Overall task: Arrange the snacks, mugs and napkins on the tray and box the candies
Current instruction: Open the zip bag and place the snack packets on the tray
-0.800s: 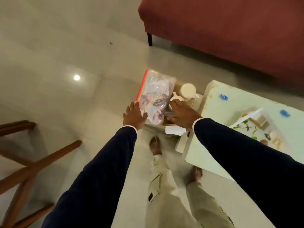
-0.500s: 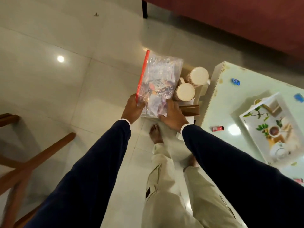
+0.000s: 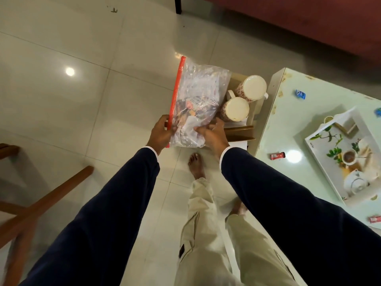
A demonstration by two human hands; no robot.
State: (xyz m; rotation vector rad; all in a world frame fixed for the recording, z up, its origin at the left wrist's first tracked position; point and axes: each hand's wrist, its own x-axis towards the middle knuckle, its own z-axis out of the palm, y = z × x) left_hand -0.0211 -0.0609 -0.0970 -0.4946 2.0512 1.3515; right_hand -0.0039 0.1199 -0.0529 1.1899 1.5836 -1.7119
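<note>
Clear plastic zip bag with a red-orange seal strip (image 3: 195, 104), packed with wrapped snacks, is held up over the floor in both hands. Its long axis runs away from the person, with the seal strip along the left edge.

Left hand (image 3: 160, 134): fingers curled round the near left corner, pinching the seal strip. Right hand (image 3: 214, 134): fingers curled onto the near right part of the bag, thumb side toward the mugs; how much plastic it actually pinches I cannot tell.

Directly under and right of the bag: a shallow cardboard box (image 3: 240, 132) holding two cream patterned mugs (image 3: 244, 98), which appear to sit mouth up. Beyond the box, further right, is the pale green surface (image 3: 288, 124). A white rectangular tray with leaf and teacup print (image 3: 346, 153) lies on it, well apart from the bag. Small wrapped candies, blue (image 3: 300, 94) and red (image 3: 277, 156), lie scattered on the surface.

Judgement: target tray lies to the right of both hands, right hand nearer. The bag must travel rightward, clearing the mugs.
</note>
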